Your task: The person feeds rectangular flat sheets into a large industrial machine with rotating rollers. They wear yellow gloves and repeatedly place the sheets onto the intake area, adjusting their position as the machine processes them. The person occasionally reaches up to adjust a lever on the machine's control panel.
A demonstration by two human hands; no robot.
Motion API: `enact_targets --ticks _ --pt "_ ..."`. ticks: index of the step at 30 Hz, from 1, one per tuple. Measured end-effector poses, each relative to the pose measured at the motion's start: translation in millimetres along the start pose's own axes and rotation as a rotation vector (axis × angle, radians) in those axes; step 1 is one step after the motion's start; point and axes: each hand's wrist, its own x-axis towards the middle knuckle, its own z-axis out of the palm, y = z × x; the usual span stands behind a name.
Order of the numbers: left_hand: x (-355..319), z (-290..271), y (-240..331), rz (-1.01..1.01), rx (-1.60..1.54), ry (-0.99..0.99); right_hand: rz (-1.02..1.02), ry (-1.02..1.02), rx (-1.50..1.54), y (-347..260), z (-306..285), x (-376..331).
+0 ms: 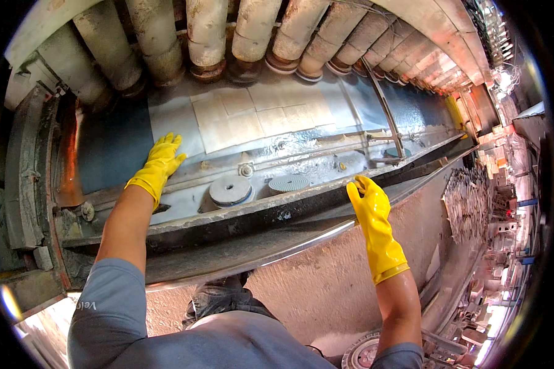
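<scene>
Two yellow gloves point(159, 165); two round discs point(230, 190); six pale tiles point(261, 117).

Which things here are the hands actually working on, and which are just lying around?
In hand:
left hand flat on the wet machine bed
right hand on the bed's front edge

Lying about:
round grey disc
ribbed disc
pale tiles
rollers

Industrial workshop: roller row point(252, 37), wet machine trough point(301, 147), grinding discs point(231, 190)
</scene>
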Motion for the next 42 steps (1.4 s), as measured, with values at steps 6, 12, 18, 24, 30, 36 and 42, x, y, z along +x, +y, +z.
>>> enact_targets --ticks 6,12,18,24,30,36,42 --pt "7 0 -6 -0.001 0.016 -0.022 0.008 -0.001 0.020 -5 1 3" --pt "6 -12 2 -0.047 0.038 -0.064 0.023 -0.010 0.032 -4 4 6" --pt "4 -23 8 -0.075 0.056 -0.107 0.020 -0.012 0.032 -8 3 8" --pt "5 -25 6 -0.067 0.031 -0.101 0.016 -0.016 -0.007 -13 1 10" --pt "12 -22 2 -0.047 0.041 -0.102 0.017 0.013 0.022 -15 3 12" --pt "27 -10 -14 0.023 0.067 -0.035 0.029 0.027 -0.009 -25 -1 18" --pt "46 -29 -9 -0.057 0.036 -0.084 0.034 0.000 -0.042 -42 2 42"
